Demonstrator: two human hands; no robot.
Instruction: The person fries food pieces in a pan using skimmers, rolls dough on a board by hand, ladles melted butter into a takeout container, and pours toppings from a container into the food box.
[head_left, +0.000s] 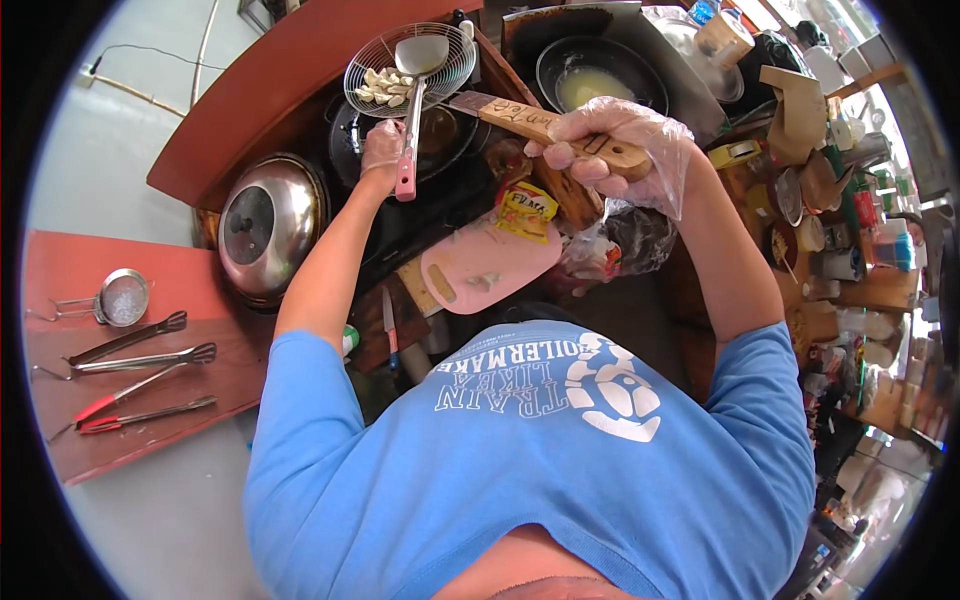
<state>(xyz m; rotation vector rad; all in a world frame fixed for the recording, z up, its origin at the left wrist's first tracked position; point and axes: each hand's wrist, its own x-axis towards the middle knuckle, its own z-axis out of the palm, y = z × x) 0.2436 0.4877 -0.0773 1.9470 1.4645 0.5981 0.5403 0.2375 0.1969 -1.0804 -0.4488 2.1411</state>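
Both hands wear clear plastic gloves: the right hand (625,145) has its fingers curled round the wooden handle (535,122) of a spider strainer, while the left hand (381,150), farther left, is at the stem of a spatula; whether its fingers wrap that stem is hidden.

Largest here is the black wok (347,152) on the far left, partly hidden below the strainer. The spider strainer (455,72) is over its far side, basket to the left, handle running right. It should be stiff and modest in weight but basket-heavy, being loaded at the end of a long arm; the broad wood suits a full-fist hold, though smooth plastic on it may slip. The wire could be hot and greasy.

Next comes the metal spatula (414,115), likely light and rigid, its blade over the basket, its pink grip nearest the body and the best place to hold. Smallest are the pale pieces (383,88) at the basket's left, probably tender, best supported from beneath.
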